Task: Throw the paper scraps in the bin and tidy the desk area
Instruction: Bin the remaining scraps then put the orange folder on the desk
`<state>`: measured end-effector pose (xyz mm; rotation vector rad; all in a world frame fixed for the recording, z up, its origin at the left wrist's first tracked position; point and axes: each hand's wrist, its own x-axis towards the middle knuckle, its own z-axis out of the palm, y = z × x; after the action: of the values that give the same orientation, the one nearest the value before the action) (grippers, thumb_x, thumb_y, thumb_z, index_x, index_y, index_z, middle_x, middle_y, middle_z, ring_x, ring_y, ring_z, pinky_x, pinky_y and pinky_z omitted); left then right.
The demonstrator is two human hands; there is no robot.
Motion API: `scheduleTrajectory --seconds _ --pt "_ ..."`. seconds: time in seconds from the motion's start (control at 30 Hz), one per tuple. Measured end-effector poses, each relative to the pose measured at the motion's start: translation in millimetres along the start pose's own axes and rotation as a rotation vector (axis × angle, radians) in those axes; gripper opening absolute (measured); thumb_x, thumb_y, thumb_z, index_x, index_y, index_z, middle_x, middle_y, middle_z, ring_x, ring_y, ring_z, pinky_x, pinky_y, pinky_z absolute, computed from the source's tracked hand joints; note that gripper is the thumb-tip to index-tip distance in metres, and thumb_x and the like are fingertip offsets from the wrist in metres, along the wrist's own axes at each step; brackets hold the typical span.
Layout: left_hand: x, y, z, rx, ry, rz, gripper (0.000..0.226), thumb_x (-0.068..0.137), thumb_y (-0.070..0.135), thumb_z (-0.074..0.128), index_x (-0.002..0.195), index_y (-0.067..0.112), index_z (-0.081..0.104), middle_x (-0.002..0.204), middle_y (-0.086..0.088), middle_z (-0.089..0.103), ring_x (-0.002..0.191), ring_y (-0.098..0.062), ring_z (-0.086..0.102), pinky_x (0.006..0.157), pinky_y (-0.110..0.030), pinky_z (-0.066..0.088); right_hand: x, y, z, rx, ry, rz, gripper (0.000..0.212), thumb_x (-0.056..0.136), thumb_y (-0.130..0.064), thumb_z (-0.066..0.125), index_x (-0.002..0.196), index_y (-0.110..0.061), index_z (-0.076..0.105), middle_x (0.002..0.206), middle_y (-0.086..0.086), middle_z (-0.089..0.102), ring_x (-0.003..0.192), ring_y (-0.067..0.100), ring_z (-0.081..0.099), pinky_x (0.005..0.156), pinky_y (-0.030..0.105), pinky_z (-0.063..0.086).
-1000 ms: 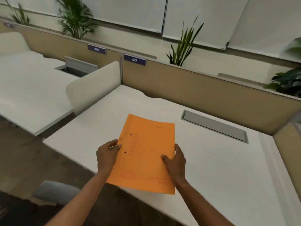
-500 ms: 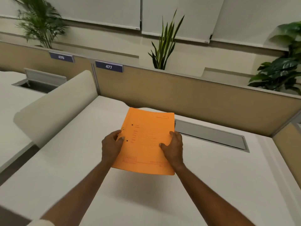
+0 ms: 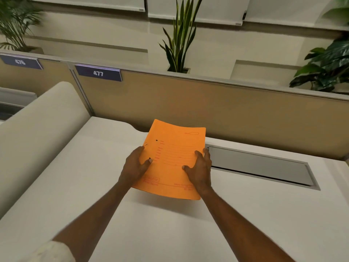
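An orange file folder [image 3: 174, 148] with red print and two punched holes is held a little above the white desk [image 3: 170, 233], its far edge towards the partition. My left hand [image 3: 134, 167] grips its left edge, thumb on top. My right hand [image 3: 200, 171] grips its right edge, fingers spread across the cover. No paper scraps and no bin are in view.
A tan partition [image 3: 226, 110] with a blue "477" label [image 3: 98, 73] closes the desk's far side. A grey cable hatch [image 3: 260, 165] lies flush in the desk, right of the folder. A rounded cream divider [image 3: 37, 133] borders the left. Plants [image 3: 179, 35] stand behind the partition.
Both hands have carried the folder forward over the desk towards the partition, and the view has moved in closer. The grip on both edges is unchanged.
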<state>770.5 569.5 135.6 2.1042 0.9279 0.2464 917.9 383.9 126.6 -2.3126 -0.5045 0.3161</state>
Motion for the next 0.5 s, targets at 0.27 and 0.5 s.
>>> scheduleTrajectory --seconds 0.27,0.5 --pt "64 -27 36 0.056 -0.103 0.037 0.089 0.08 0.06 0.056 0.152 0.013 0.033 0.152 -0.008 0.047 0.135 -0.031 0.049 0.108 -0.045 0.041 59 27 44 -0.097 -0.055 0.007 0.074 0.089 -0.023 0.077 0.149 -0.007 0.037 0.168 0.011 0.01 0.152 0.033 0.015 0.12 0.045 0.027" --pt "85 -59 67 0.202 -0.16 0.043 0.102 0.086 0.066 0.06 0.16 0.015 0.011 0.168 -0.007 0.016 0.152 -0.03 0.025 0.121 -0.046 0.026 81 54 71 -0.226 -0.167 -0.018 0.096 0.09 -0.055 0.067 0.158 -0.008 0.018 0.17 0.012 -0.004 0.156 0.033 -0.008 0.125 0.048 0.007"
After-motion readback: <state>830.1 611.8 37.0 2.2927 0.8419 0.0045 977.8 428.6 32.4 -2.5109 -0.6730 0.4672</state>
